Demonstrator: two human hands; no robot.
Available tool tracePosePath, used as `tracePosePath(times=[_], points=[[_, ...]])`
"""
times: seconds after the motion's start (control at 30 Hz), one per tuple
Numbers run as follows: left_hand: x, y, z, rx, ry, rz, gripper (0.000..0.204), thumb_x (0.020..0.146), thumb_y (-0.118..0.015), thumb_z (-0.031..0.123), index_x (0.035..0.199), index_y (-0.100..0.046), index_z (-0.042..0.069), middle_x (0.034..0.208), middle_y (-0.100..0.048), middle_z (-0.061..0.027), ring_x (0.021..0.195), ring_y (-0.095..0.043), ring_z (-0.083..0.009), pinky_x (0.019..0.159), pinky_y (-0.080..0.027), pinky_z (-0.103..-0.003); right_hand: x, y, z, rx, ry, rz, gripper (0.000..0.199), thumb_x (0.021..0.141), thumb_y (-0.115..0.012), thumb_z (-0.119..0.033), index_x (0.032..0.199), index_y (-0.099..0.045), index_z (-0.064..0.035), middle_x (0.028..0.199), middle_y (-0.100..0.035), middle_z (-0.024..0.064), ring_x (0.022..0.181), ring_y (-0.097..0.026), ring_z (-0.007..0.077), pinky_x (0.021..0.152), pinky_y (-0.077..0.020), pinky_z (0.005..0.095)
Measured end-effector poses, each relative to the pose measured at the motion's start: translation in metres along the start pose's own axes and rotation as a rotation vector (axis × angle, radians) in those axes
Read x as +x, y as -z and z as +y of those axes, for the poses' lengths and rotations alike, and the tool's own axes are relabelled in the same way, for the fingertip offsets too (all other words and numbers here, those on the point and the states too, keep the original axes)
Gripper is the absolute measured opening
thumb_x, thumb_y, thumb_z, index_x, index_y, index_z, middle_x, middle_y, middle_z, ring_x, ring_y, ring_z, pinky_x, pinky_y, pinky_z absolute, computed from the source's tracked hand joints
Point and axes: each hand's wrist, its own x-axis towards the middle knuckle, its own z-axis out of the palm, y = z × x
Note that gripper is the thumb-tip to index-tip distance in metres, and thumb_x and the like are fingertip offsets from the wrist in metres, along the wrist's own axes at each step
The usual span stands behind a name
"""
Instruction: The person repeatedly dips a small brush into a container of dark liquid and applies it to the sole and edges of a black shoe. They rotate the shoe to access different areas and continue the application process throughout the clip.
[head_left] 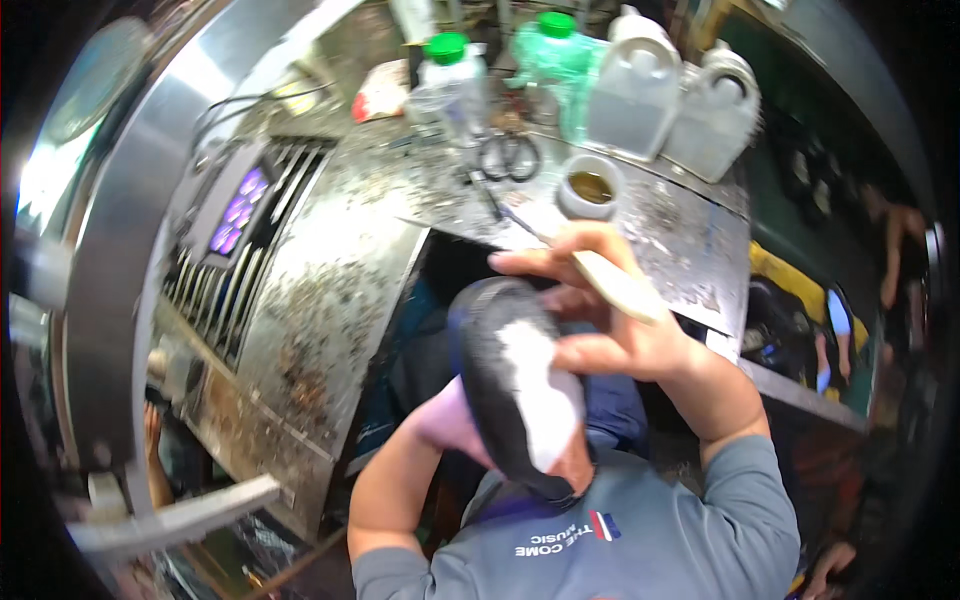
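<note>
A black shoe [490, 375] is held bottom up over my lap, with a white patch along its middle and a brown area at the heel end. My left hand [455, 425] grips it from the left side, its fingers hidden behind it. From the right, my right hand [610, 320] reaches to the shoe, thumb and fingers at its edge. A pale wooden handle [615, 285], apparently a brush's, lies across that hand, held between the fingers. Just beyond stands a white cup [590, 188] with brownish liquid inside.
The metal workbench [350, 235] is littered with scraps. On it are scissors [510, 158], a green-capped bottle [450, 85], a green-wrapped container [560, 60] and two translucent jugs [632, 95]. A box with purple lights [238, 210] sits by a slatted grate [215, 300] at left. Other people's arms show at both sides.
</note>
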Motion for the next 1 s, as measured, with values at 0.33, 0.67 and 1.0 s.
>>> tracePosePath(times=[0.33, 0.67, 1.0], points=[[-0.119, -0.084, -0.045, -0.988, 0.346, 0.887, 0.068, 0.091, -0.070, 0.040, 0.142, -0.052, -0.001, 0.134, -0.062, -0.0217, 0.116, -0.066, -0.0335, 0.098, -0.056, -0.047, 0.042, 0.125, -0.016, -1.218, -0.087, 0.430, 0.036, 0.094, -0.071, -0.045, 0.101, -0.080, -0.0111, 0.093, -0.078, 0.0087, 0.085, -0.075, 0.0246, 0.076, -0.0568, 0.0337], [-0.102, -0.078, -0.003, -0.295, 0.183, 1.068, 0.079, 0.076, -0.089, 0.027, 0.139, -0.050, 0.001, 0.133, -0.060, -0.0182, 0.122, -0.061, -0.0330, 0.100, -0.055, -0.044, 0.072, 0.176, 0.038, -1.585, -0.199, 0.310, 0.023, 0.082, -0.075, -0.034, 0.098, -0.080, -0.0185, 0.094, -0.077, 0.0109, 0.091, -0.073, 0.0324, 0.083, -0.0579, 0.0439], [-0.066, -0.020, 0.045, 1.291, 0.026, 0.703, 0.042, 0.099, -0.067, 0.023, 0.127, -0.050, -0.003, 0.118, -0.067, -0.0211, 0.106, -0.070, -0.0363, 0.090, -0.062, -0.042, 0.054, 0.162, 0.008, -1.344, 0.266, 0.487, 0.018, 0.087, -0.077, -0.021, 0.099, -0.078, -0.0069, 0.095, -0.076, 0.0113, 0.084, -0.073, 0.0261, 0.077, -0.0568, 0.0349]])
